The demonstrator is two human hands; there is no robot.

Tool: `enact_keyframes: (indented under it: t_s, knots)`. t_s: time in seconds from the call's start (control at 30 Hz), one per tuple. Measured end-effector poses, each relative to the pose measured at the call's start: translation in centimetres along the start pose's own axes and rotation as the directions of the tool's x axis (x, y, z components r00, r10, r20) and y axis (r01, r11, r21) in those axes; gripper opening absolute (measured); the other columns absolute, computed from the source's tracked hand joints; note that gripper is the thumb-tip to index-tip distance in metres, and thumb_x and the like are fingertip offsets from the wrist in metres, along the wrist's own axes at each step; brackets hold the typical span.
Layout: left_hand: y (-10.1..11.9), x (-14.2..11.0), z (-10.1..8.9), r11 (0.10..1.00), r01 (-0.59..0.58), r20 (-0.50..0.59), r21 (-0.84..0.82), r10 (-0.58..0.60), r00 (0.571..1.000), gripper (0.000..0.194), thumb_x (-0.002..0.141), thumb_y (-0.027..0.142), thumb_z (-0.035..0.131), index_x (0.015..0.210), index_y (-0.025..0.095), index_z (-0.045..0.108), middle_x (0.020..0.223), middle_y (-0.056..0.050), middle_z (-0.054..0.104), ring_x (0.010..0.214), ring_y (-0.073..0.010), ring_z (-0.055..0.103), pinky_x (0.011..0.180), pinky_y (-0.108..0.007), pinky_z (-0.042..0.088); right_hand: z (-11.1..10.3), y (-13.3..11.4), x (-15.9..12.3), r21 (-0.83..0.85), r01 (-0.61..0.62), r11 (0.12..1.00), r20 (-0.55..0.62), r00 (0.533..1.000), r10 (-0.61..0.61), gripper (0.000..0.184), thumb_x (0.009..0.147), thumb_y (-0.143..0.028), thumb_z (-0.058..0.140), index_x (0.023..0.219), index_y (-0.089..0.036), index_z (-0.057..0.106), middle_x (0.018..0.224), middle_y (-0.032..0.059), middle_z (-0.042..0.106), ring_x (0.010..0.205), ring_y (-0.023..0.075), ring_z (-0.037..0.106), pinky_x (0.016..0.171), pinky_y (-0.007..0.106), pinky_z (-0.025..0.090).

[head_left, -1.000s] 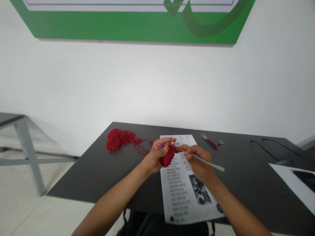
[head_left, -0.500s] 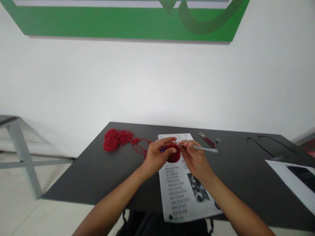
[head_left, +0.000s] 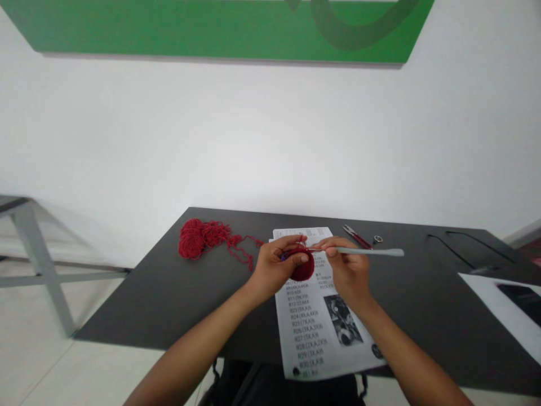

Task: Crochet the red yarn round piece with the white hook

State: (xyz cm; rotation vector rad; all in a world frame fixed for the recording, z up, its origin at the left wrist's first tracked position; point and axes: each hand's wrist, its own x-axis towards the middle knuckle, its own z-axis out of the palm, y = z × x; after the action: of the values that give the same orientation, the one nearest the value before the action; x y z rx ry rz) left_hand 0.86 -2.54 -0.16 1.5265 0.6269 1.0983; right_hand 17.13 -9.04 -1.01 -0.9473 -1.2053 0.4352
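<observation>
A small round red crochet piece [head_left: 302, 269] is pinched between the thumb and fingers of my left hand [head_left: 274, 260]. Something purple [head_left: 284, 256] shows at its edge, partly under the thumb. My right hand [head_left: 347, 268] grips a crochet hook [head_left: 376, 251] by its pale grey handle, the thin metal shaft pointing left to the top edge of the piece. A red strand loops up near the raised left index finger. Whether the hook's tip sits inside a stitch is too small to tell. Loose red yarn [head_left: 193, 239] lies to the left, its strands trailing toward my left hand.
Under my hands a printed pattern sheet [head_left: 291, 349] lies on the dark table [head_left: 169, 304]. Red-handled snips [head_left: 358, 237] and a small ring [head_left: 378, 239] are behind my right hand. Eyeglasses [head_left: 456, 254], white paper [head_left: 486, 299] and a dark phone-like object [head_left: 522, 301] are at the right.
My right hand has shifted right and the hook has drawn away from the piece, its handle now more level. The left hand keeps its hold on the crochet piece. The view has shifted slightly.
</observation>
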Motion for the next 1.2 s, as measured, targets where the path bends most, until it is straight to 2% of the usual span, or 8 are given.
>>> enact_keyframes:
  t_s: [0.3,0.43,0.53,0.67,0.8,0.93,1.07,1.2]
  knots:
    - [0.4,-0.2,0.2,0.999,-0.029,-0.013,0.033,0.029,0.999,0.039,0.071,0.028,0.084,0.107,0.014,0.077,0.097,-0.011,0.082,0.089,-0.0268,0.078,0.084,-0.037,0.063,0.4,-0.7,-0.2,-0.110,0.225,0.968,0.065,0.974,-0.219,0.007,0.094,-0.025,0.066,0.090,-0.025,0.072,0.089,0.0028,0.074,0.086,0.0191,0.072,0.080,0.034,0.059]
    - [0.3,-0.3,0.2,0.985,-0.096,-0.033,0.141,0.101,0.994,0.036,0.074,0.028,0.082,0.108,0.015,0.077,0.097,-0.010,0.082,0.088,-0.0262,0.078,0.085,-0.037,0.064,0.3,-0.8,-0.5,-0.230,0.325,0.917,0.120,0.945,-0.305,0.009,0.095,-0.021,0.064,0.094,-0.026,0.072,0.092,0.0034,0.075,0.088,0.0197,0.073,0.081,0.036,0.061]
    - [0.1,-0.3,0.2,0.960,-0.142,-0.054,0.240,0.160,0.986,0.034,0.077,0.028,0.081,0.109,0.017,0.077,0.100,-0.009,0.082,0.089,-0.0255,0.078,0.086,-0.037,0.064,0.3,-0.6,-0.7,-0.322,0.415,0.851,0.184,0.909,-0.374,0.014,0.095,-0.017,0.063,0.100,-0.027,0.071,0.098,0.0042,0.075,0.092,0.0193,0.073,0.084,0.037,0.062]
    - [-0.4,-0.4,0.3,0.943,-0.171,-0.060,0.285,0.196,0.979,0.033,0.082,0.029,0.076,0.113,0.017,0.076,0.097,-0.008,0.082,0.084,-0.0234,0.078,0.078,-0.033,0.065,0.0,0.5,-1.0,-0.383,0.566,0.730,0.309,0.823,-0.476,0.031,0.091,-0.012,0.066,0.117,-0.030,0.068,0.109,0.0068,0.074,0.104,0.0221,0.072,0.091,0.042,0.062]
    - [-0.9,-0.5,0.4,0.922,-0.211,-0.064,0.324,0.244,0.968,0.034,0.083,0.025,0.073,0.116,0.018,0.075,0.102,-0.009,0.082,0.088,-0.0228,0.078,0.081,-0.032,0.064,-0.1,1.3,-1.0,-0.418,0.634,0.650,0.360,0.773,-0.523,0.041,0.089,-0.010,0.069,0.125,-0.029,0.065,0.111,0.0082,0.073,0.110,0.0245,0.070,0.096,0.047,0.060]
    - [-1.0,-0.6,0.5,0.912,-0.232,-0.064,0.338,0.269,0.961,0.033,0.085,0.026,0.073,0.117,0.017,0.075,0.103,-0.009,0.082,0.087,-0.0222,0.078,0.081,-0.032,0.063,0.3,1.2,-1.2,-0.405,0.569,0.716,0.286,0.822,-0.492,0.033,0.092,-0.014,0.066,0.119,-0.031,0.069,0.110,0.0064,0.074,0.108,0.0239,0.071,0.094,0.046,0.061]
    - [-1.0,-0.7,0.5,0.904,-0.244,-0.059,0.352,0.281,0.958,0.032,0.086,0.027,0.073,0.116,0.018,0.076,0.103,-0.009,0.081,0.087,-0.0227,0.079,0.081,-0.032,0.064,0.8,0.3,-1.4,-0.353,0.369,0.860,0.137,0.930,-0.342,0.016,0.095,-0.020,0.063,0.104,-0.028,0.074,0.105,0.0053,0.075,0.099,0.0213,0.072,0.089,0.041,0.061]
    - [-1.0,-0.7,0.5,0.922,-0.213,-0.063,0.323,0.246,0.967,0.032,0.082,0.026,0.075,0.113,0.018,0.077,0.110,-0.011,0.080,0.095,-0.0250,0.078,0.089,-0.036,0.063,1.3,-0.8,-1.1,-0.238,0.170,0.956,-0.004,0.984,-0.176,0.013,0.096,-0.027,0.063,0.093,-0.024,0.075,0.093,0.0046,0.076,0.089,0.0201,0.073,0.083,0.036,0.062]
